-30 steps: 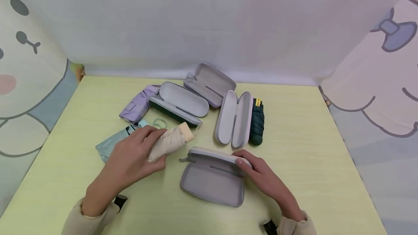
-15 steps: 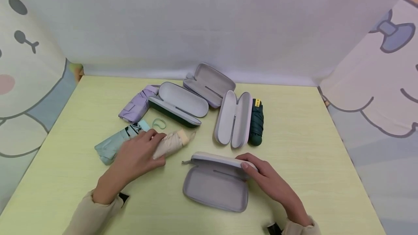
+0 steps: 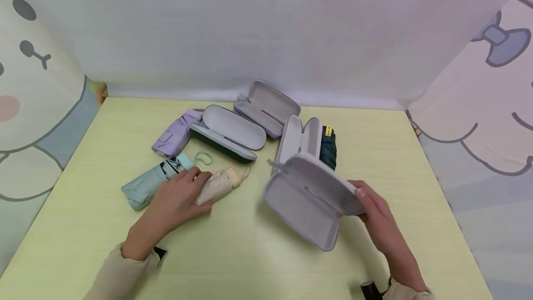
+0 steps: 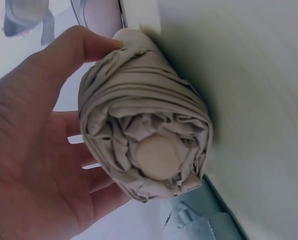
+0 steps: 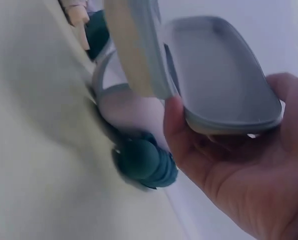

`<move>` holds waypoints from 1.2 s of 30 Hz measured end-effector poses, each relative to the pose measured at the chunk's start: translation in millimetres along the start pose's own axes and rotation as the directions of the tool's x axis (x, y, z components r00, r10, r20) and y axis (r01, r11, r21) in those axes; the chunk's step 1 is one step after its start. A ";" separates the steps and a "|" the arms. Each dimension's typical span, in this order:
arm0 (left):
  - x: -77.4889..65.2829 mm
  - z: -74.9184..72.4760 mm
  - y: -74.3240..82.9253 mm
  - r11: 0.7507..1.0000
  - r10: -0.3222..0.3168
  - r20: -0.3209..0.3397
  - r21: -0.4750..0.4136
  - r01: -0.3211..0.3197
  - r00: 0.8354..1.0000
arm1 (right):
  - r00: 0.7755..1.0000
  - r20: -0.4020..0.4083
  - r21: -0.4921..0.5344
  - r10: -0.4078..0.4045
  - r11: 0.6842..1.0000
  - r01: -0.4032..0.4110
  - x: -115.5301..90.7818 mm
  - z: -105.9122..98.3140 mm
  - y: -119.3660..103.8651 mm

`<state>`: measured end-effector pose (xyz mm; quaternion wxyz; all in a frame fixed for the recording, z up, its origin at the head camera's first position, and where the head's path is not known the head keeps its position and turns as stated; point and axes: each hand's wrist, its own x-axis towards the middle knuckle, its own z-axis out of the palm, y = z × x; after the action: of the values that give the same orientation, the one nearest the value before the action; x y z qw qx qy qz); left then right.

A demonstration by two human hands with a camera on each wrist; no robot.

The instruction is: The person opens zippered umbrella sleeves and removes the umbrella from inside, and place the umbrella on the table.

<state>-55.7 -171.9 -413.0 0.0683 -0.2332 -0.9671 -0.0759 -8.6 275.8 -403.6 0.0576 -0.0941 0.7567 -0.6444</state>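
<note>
My left hand (image 3: 179, 203) grips a folded cream umbrella (image 3: 217, 185) that lies on the table. In the left wrist view the umbrella's round end (image 4: 158, 157) faces the camera, with thumb and fingers around its cloth. My right hand (image 3: 381, 226) holds an opened glasses case (image 3: 301, 207) by its right end, tilted and raised over the table. The right wrist view shows its grey lining (image 5: 216, 65) and cream outside (image 5: 131, 45). A light green umbrella (image 3: 143, 186) lies just left of my left hand.
A purple umbrella (image 3: 175, 135) lies behind the green one. Opened cases stand at the back: a dark green one (image 3: 235, 126), a purple one (image 3: 270, 105) and a pinkish one (image 3: 310, 138), partly covered by the held case. Beside that is a dark green umbrella (image 3: 328, 147).
My left hand has lowered the cream umbrella onto the table. My right hand has lifted the glasses case off the table, moved it rightward and turned it.
</note>
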 end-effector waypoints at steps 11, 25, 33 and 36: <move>2.8 4.6 8.6 0.998 -0.058 0.006 0.006 0.058 0.998 | 0.913 -0.391 0.487 0.120 0.868 0.095 13.2 -44.9 -3.9; 10.8 10.2 25.0 0.989 -0.150 -0.001 -0.015 0.150 0.989 | 0.844 -0.391 0.659 0.367 0.752 -0.022 49.4 -88.7 25.9; 13.4 -6.9 19.9 0.971 -0.186 0.105 -0.135 0.199 0.977 | 0.863 -0.332 0.630 0.381 0.771 -0.098 53.9 -97.1 40.2; 13.1 -17.7 8.9 0.960 -0.195 0.044 -0.196 0.200 0.980 | 0.883 -0.302 0.585 0.360 0.801 -0.127 50.7 -101.6 43.9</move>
<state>-61.5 -161.5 -392.5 0.0248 -0.1423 -0.9738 -0.1758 -82.2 369.4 -428.6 0.0110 0.1597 0.5409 -0.8257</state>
